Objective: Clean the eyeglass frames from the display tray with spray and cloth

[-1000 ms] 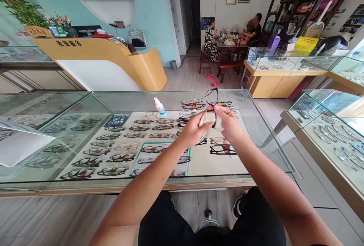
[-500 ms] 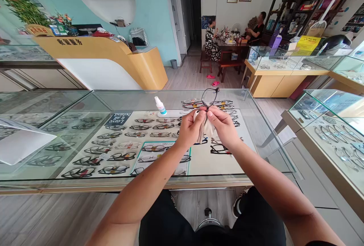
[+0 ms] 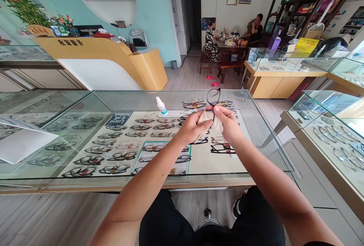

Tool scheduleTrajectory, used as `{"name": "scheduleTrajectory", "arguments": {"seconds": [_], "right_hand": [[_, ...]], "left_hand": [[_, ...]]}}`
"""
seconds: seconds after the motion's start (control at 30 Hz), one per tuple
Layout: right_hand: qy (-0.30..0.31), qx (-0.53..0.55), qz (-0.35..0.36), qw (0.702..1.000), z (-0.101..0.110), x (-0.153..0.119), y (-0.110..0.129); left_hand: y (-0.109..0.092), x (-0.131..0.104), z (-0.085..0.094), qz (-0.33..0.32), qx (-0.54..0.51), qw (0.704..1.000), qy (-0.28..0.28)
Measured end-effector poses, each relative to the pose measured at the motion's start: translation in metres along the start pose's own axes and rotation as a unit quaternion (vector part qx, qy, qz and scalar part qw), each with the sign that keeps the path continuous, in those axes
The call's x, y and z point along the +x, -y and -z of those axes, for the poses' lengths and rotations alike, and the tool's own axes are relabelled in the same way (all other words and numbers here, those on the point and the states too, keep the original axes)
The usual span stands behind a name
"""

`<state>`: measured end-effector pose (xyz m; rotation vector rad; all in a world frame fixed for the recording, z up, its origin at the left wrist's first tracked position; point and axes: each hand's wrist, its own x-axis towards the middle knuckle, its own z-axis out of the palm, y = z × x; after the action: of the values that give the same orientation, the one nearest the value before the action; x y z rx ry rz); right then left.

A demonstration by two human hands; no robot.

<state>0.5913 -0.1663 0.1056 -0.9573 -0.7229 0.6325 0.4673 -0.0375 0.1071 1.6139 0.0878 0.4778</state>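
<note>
A pair of dark-framed eyeglasses (image 3: 213, 96) is held up over the glass counter, one lens pointing upward and the other partly covered by a pale beige cloth (image 3: 217, 125). My left hand (image 3: 196, 125) is closed on the cloth, its thumb pressing it against the lower lens. With fingers pinched near the middle of the frame, my right hand (image 3: 226, 122) grips the eyeglasses and also touches the cloth. A white spray bottle (image 3: 161, 106) with a blue and red label stands upright on the counter, left of my hands.
Under the glass top of the display counter (image 3: 210, 165) lie several rows of eyeglasses. A white panel (image 3: 25, 145) juts in at the left. Another glass showcase (image 3: 335, 124) stands at the right. Two people sit at a table (image 3: 227, 44) at the back.
The eyeglasses have shifted slightly right and turned. The cloth is now spread wider around the lower lens, with my left thumb laid over it; my hands have moved a little apart.
</note>
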Motion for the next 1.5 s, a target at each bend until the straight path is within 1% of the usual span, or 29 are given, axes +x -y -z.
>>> {"name": "scheduleTrajectory", "arguments": {"seconds": [0.07,0.13,0.23,0.3,0.4,0.5,0.67,0.73,0.77,0.83,0.97,1.0,1.07,1.13,1.23,1.3,1.43,1.5], "right_hand": [[0.004,-0.007,0.004,1.0,-0.004,-0.002,-0.003],[0.012,-0.021,0.023,0.999,-0.007,-0.004,-0.006],[0.018,-0.052,0.06,0.997,-0.011,-0.005,-0.01],[0.021,-0.071,0.072,0.995,-0.011,-0.005,-0.009],[0.033,-0.091,0.084,0.992,-0.01,-0.006,-0.003],[0.039,-0.075,0.073,0.994,-0.007,-0.006,0.005],[0.015,-0.022,0.036,0.999,-0.001,-0.005,0.009],[0.009,-0.016,0.027,0.999,-0.002,-0.005,0.006],[0.008,-0.018,0.029,0.999,-0.003,-0.005,0.004],[0.012,-0.033,0.048,0.998,-0.007,-0.006,0.0],[0.027,-0.089,0.111,0.99,-0.014,-0.009,-0.002],[0.027,-0.097,0.116,0.988,-0.015,-0.01,-0.002],[0.026,-0.097,0.102,0.99,-0.015,-0.012,-0.001],[0.021,-0.084,0.072,0.994,-0.014,-0.013,-0.001],[0.013,-0.071,0.039,0.997,-0.01,-0.012,-0.003],[0.006,-0.071,0.028,0.997,-0.007,-0.011,-0.003],[-0.012,-0.059,0.01,0.998,-0.003,-0.009,0.002],[-0.014,-0.043,-0.002,0.999,-0.004,-0.01,0.004]], "left_hand": [[0.002,0.0,-0.005,-0.008,-0.004,1.0,-0.021],[0.004,0.001,-0.009,-0.019,-0.002,0.999,-0.043],[0.006,0.002,-0.012,-0.049,0.018,0.994,-0.101],[0.008,0.002,-0.014,-0.068,0.032,0.988,-0.138],[0.009,0.001,-0.014,-0.072,0.045,0.984,-0.156],[0.006,-0.002,-0.013,-0.065,0.051,0.988,-0.129],[-0.003,-0.007,-0.01,-0.054,0.022,0.998,-0.024],[-0.002,-0.006,-0.01,-0.045,0.02,0.999,-0.007],[-0.001,-0.005,-0.01,-0.041,0.022,0.999,-0.012],[0.003,-0.004,-0.012,-0.043,0.024,0.998,-0.05],[0.009,-0.003,-0.018,-0.079,0.025,0.985,-0.154],[0.009,-0.003,-0.019,-0.082,0.031,0.982,-0.167],[0.007,-0.004,-0.021,-0.082,0.053,0.979,-0.178],[0.004,-0.005,-0.021,-0.078,0.074,0.979,-0.175],[0.0,-0.006,-0.018,-0.07,0.085,0.983,-0.147],[-0.003,-0.006,-0.015,-0.072,0.083,0.988,-0.113],[-0.005,-0.007,-0.009,-0.065,0.083,0.994,-0.025],[-0.003,-0.008,-0.009,-0.059,0.087,0.994,-0.008]]}}
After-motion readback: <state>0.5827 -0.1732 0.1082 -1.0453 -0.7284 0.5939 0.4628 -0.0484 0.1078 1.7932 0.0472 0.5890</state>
